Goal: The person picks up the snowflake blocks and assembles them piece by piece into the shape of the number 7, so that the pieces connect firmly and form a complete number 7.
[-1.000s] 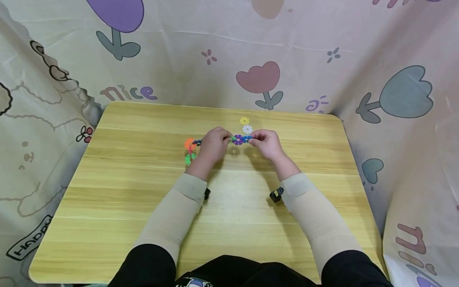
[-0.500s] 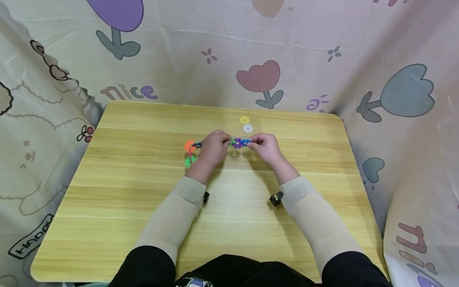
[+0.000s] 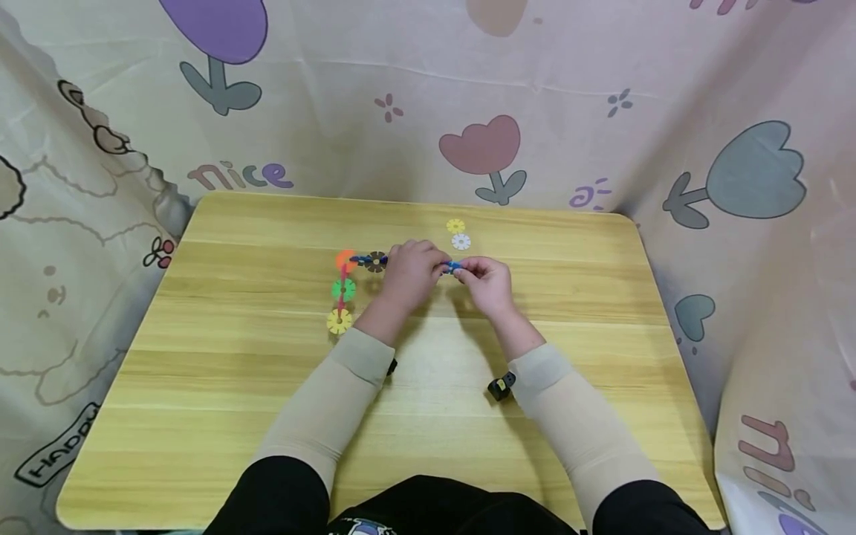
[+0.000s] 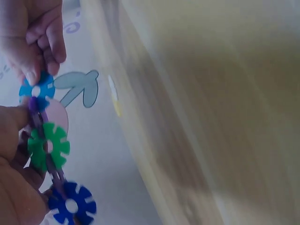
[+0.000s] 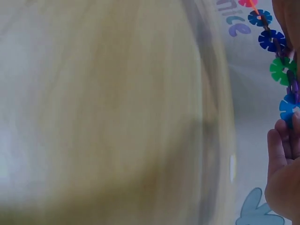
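A chain of notched plastic discs, slotted into one another, hangs between both hands above the table. My left hand (image 3: pixel 413 273) grips its middle, fingers near a purple disc (image 4: pixel 33 104) and a green disc (image 4: pixel 58 146); a dark blue disc (image 4: pixel 85 198) follows. With thumb and fingers my right hand (image 3: pixel 487 288) pinches the light blue disc (image 5: pixel 287 110) at the right end. Past the left hand the chain runs left through a black disc (image 3: pixel 377 261) to an orange disc (image 3: pixel 344 259), then bends toward the person via a green disc and a yellow disc (image 3: pixel 339 322).
A loose white disc (image 3: pixel 461 241) and a loose yellow disc (image 3: pixel 455 226) lie on the wooden table (image 3: pixel 267 386) beyond the hands. A printed cloth (image 3: pixel 348 134) hangs behind and along both sides. Small black wrist cameras (image 3: pixel 500 387) sit under the sleeves.
The right hand has shifted left, closer to the left hand. The chain's left part has swung out from behind the left arm, showing its yellow end disc. The purple disc no longer faces the head view.
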Tool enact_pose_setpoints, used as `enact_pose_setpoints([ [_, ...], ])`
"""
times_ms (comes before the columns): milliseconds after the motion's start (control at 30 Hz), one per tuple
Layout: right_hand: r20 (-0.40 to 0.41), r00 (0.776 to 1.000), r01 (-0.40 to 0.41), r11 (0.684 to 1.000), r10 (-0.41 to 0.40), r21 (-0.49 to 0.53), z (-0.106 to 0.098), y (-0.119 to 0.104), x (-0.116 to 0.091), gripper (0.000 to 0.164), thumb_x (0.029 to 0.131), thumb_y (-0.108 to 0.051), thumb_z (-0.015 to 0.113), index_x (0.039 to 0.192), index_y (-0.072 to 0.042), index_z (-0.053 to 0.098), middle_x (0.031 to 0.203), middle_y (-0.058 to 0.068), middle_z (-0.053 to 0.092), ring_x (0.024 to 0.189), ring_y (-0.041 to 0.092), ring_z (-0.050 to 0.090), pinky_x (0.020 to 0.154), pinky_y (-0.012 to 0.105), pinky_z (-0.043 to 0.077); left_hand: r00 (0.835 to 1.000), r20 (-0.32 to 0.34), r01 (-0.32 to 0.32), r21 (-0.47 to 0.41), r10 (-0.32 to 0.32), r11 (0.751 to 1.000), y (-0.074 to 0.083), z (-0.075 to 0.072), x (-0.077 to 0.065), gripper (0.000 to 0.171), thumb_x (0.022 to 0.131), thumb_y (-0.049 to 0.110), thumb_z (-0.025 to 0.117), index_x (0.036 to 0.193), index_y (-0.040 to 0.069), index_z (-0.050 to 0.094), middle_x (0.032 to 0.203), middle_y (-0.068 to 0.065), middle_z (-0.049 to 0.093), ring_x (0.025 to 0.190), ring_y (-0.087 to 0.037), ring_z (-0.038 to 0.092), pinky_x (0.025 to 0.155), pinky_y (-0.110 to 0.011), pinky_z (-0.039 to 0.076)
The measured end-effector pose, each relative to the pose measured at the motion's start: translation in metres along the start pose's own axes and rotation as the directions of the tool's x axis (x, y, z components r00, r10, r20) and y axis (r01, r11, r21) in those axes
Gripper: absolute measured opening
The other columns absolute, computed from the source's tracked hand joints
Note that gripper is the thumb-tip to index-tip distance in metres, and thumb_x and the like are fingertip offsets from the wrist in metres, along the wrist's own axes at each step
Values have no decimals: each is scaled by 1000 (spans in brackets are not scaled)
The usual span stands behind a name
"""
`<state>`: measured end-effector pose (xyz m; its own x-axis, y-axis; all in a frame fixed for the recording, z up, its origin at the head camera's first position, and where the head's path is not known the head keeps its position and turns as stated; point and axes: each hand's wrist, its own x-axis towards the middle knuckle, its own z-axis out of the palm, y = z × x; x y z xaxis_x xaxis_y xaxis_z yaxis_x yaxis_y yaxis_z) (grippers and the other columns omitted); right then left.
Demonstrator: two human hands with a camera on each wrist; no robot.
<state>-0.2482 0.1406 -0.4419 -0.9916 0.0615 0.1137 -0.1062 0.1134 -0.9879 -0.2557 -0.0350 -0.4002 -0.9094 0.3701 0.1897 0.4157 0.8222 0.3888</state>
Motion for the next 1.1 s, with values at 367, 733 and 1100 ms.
enact_pose_setpoints([
  [367,119,991,-42,994,54,-96,-8,3,8,16,90,18,69,106,16,72,100,27,75,80,11,68,75,20,58,998,54,12,43,-14,999,-7,5,-3,21,107,28,65,121,20,79,122,4,74,109,-23,64,97,-46,42],
  [733,-45,993,-118,933,109,-339,-33,2,56,27,98,-5,73,117,13,71,106,21,70,93,22,62,79,24,52,996,63,57,30,-58,998,-17,0,-4,21,107,29,64,119,20,80,121,6,74,109,-23,63,99,-48,40],
  [1100,14,972,-195,833,237,-518,-22,11,78,49,102,-24,73,138,7,62,130,21,65,119,33,62,100,44,54,992,100,67,32,-70,997,-17,5,-5,20,107,29,66,120,21,79,123,6,74,111,-22,63,100,-48,40],
])
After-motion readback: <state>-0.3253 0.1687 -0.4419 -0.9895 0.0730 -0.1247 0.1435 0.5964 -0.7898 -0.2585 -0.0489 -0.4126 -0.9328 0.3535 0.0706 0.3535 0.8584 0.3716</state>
